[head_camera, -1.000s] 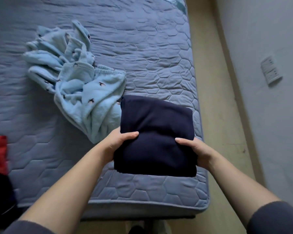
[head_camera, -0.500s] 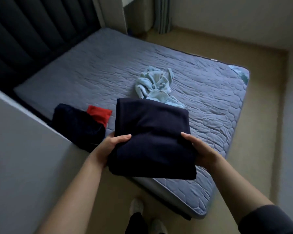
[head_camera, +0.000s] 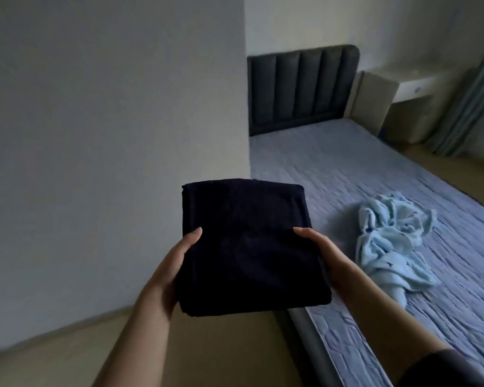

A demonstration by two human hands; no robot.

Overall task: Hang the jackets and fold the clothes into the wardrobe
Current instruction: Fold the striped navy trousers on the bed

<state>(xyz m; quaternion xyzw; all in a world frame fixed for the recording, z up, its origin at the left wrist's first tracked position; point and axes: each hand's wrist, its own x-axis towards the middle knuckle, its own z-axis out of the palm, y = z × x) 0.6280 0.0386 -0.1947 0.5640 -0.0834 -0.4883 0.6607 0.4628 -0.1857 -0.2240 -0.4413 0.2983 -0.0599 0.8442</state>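
Carrying step, by the look of it. Folding seems finished on the folded dark navy fabric bundle [head_camera: 249, 247], held flat and level in the air between left hand [head_camera: 168, 275] and right hand [head_camera: 327, 255]. Poised above the tan floor [head_camera: 221, 344], just off the near corner of the bed with the blue-grey quilted cover [head_camera: 347, 169], touching neither.

Gripped along the near half on both sides. One thumb laid over the top edge on each side, the other fingers [head_camera: 192, 238] tucked underneath and mostly hidden. Closed round the bundle's edges, then, not spread open.

Facing a plain pale grey wall panel [head_camera: 109, 135]. Possibly part of the wardrobe, impossible to tell. No shelf, rail or open door in view. Behind, at the far end of the bed, a dark padded headboard [head_camera: 299, 88].

Lying well apart to the right, on the bed: a crumpled light blue fleece garment with small dark prints [head_camera: 391, 244], not yet folded and likely next in line.

Next, probably: turn or walk to the wardrobe, holding the bundle level to stop the folds slipping. Then slide it flat onto a shelf and release both sides together. In case of a closed door, shift the weight onto one palm underneath, freeing the other hand for the handle.
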